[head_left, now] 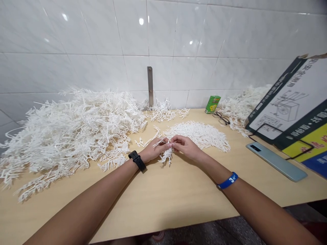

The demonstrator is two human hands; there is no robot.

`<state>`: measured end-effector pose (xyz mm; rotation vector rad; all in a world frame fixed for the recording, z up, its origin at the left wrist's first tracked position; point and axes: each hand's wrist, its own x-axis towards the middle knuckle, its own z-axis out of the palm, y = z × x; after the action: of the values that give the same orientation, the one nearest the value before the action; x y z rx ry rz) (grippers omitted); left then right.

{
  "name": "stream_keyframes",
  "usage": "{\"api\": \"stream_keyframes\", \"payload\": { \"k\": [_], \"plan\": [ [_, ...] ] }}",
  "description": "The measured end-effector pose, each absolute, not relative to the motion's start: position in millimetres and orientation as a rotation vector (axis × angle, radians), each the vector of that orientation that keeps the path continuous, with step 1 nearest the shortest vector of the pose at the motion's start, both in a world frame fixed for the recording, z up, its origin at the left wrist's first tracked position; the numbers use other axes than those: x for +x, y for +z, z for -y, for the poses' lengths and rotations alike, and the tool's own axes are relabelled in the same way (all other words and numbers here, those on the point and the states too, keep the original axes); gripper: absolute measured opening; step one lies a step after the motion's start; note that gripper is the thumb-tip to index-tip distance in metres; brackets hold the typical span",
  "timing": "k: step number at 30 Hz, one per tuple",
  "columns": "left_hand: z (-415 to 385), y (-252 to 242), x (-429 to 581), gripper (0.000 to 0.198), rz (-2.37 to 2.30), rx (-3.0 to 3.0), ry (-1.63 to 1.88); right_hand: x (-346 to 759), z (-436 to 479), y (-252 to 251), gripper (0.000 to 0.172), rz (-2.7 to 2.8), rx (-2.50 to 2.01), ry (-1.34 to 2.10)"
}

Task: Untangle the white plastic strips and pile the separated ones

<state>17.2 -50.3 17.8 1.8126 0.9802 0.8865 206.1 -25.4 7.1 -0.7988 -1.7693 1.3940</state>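
Ahead of my fingers, a white tiled wall (163, 34) rises behind the pale wooden tabletop (163, 211) under my forearms. Left of my fingers lies the biggest mass, a sprawling heap of white plastic sprigs (76, 129), its edge near my left hand (154, 150). Far right of my fingers leans a printed carton (288, 102), with a grey smartphone (276, 161) lying in front of it. Beyond my fingers, a fan-shaped spread of sprigs (196, 134) lies just past my right hand (186, 147), and a smaller tuft (163, 112) sits farther on beside a metal bracket (150, 86). Up and to the right are a green box (212, 104) and folded glasses (221, 118). My fingertips (169, 145) come together, pinched on one small sprig (166, 154), which hangs just below them. A black watch (137, 160) and a blue wristband (227, 180) circle my wrists.
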Motion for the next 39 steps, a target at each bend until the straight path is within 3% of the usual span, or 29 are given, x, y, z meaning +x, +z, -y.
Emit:
{"api": "stream_keyframes", "payload": {
  "k": [24, 29, 34, 39],
  "plan": [
    [50.0, 14.1, 16.8, 0.037, -0.754, 1.710, 0.823, 206.9, 27.5, 3.9, 0.017, 1.781, -0.775, 1.551],
    [49.7, 9.5, 16.3, 0.037, -0.859, 1.529, 0.916, 210.1, 20.3, 2.9, 0.006, 1.919, -0.932, 1.034],
    [50.7, 12.8, 18.1, 0.037, -0.882, 1.498, 0.932, 213.7, 16.3, 6.5, 0.016, 1.880, -1.066, 0.561],
    [51.7, 15.3, 19.3, 0.040, -0.953, 1.579, 0.950, 208.6, 25.3, 11.8, 0.019, 1.852, -0.977, 0.940]
  ]
}}
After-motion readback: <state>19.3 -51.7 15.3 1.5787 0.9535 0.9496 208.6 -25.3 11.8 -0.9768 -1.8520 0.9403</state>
